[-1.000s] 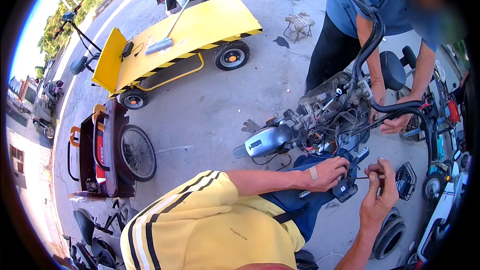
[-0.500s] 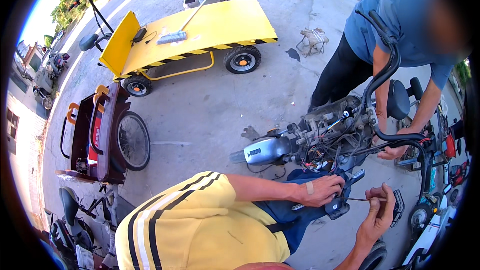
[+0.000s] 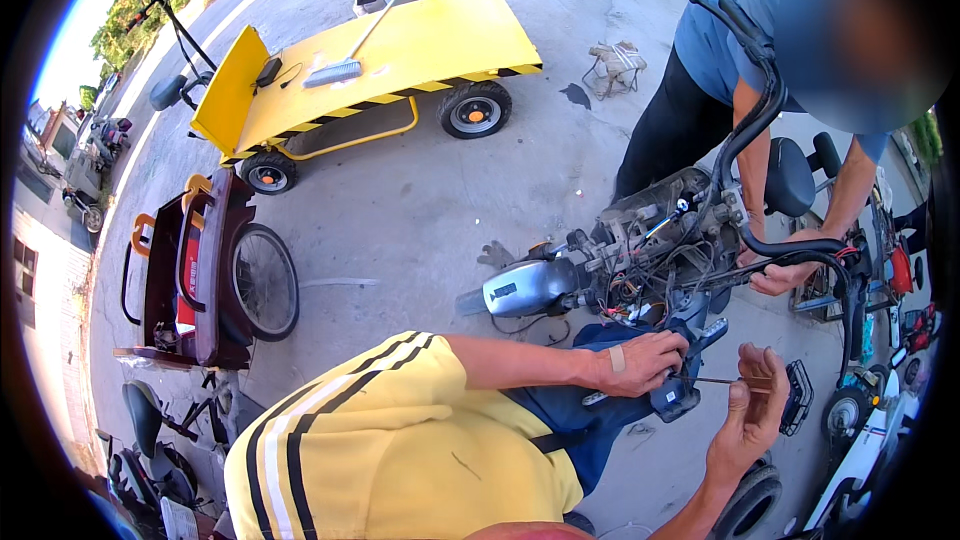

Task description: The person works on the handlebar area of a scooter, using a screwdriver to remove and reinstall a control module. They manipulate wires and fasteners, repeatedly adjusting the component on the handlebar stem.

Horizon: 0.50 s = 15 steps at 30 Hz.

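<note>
My left hand (image 3: 648,362) is closed on a dark, box-shaped plastic part (image 3: 676,397) above my blue trouser leg. A short dark arm-like piece (image 3: 711,332) sticks out just beyond it. In my right hand (image 3: 748,420), the fingers and thumb pinch a thin metal rod (image 3: 712,380). Its far end meets the dark part near my left fingertips, and whether it has a handle I cannot tell. Right beyond my hands stands a partly stripped bike frame (image 3: 640,260) with bare wiring and a silver front fender (image 3: 525,290).
Across the frame a person in a blue shirt (image 3: 715,50) leans over, hands near the black handlebar (image 3: 800,245). A yellow flatbed cart (image 3: 420,40) carrying a broom (image 3: 335,72) stands far left. Nearer are a maroon cargo box (image 3: 225,280) and tyres (image 3: 750,500).
The whole view has shifted slightly. My right fingers have straightened upward a little around the rod. My left hand stays on the dark part.
</note>
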Each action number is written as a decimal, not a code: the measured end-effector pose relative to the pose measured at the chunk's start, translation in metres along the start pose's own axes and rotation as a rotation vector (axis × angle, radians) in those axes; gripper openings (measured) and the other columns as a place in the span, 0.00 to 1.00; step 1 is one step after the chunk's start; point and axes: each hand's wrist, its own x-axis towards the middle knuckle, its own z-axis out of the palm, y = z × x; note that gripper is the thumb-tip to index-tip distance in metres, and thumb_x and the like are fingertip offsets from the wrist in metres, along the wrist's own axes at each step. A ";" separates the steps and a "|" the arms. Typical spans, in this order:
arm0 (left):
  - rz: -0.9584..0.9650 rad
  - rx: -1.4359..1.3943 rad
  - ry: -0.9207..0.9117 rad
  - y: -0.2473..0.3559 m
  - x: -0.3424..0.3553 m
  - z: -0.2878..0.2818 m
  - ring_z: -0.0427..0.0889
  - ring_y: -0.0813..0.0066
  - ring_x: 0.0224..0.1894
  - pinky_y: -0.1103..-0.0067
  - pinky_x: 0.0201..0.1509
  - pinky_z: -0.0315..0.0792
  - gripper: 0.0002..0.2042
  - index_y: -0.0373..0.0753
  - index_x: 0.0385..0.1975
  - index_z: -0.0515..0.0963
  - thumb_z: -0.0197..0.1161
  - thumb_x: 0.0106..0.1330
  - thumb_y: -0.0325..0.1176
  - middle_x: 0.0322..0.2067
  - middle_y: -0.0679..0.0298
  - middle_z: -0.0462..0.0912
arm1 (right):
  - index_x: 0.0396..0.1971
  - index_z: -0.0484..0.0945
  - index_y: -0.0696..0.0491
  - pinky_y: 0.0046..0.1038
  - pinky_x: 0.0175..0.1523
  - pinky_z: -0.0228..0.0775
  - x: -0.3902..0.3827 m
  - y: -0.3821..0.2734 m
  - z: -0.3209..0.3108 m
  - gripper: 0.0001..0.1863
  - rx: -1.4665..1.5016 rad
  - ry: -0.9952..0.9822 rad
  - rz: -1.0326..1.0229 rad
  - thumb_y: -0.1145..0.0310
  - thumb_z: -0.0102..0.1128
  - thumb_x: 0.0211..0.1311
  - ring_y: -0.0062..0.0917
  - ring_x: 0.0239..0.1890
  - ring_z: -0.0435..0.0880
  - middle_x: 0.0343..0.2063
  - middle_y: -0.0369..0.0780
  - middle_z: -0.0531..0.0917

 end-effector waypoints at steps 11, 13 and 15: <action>0.026 0.009 0.019 0.001 0.006 -0.013 0.75 0.46 0.58 0.61 0.64 0.71 0.12 0.32 0.48 0.77 0.61 0.65 0.20 0.55 0.49 0.73 | 0.75 0.59 0.60 0.21 0.34 0.61 0.010 -0.062 -0.059 0.34 0.347 0.386 -0.274 0.68 0.63 0.76 0.18 0.29 0.67 0.34 0.39 0.76; -0.008 0.029 -0.007 0.001 0.008 -0.013 0.76 0.46 0.58 0.60 0.65 0.72 0.13 0.32 0.49 0.76 0.60 0.65 0.19 0.55 0.49 0.73 | 0.68 0.70 0.59 0.19 0.32 0.60 -0.006 -0.056 -0.065 0.30 0.060 0.436 -0.072 0.69 0.69 0.70 0.13 0.29 0.67 0.32 0.37 0.79; -0.006 0.017 -0.025 0.002 0.012 -0.010 0.76 0.47 0.58 0.61 0.65 0.72 0.13 0.32 0.49 0.76 0.60 0.65 0.18 0.55 0.49 0.73 | 0.60 0.81 0.58 0.17 0.30 0.58 -0.032 -0.022 -0.056 0.26 -0.170 0.377 0.244 0.71 0.76 0.64 0.09 0.28 0.67 0.31 0.34 0.81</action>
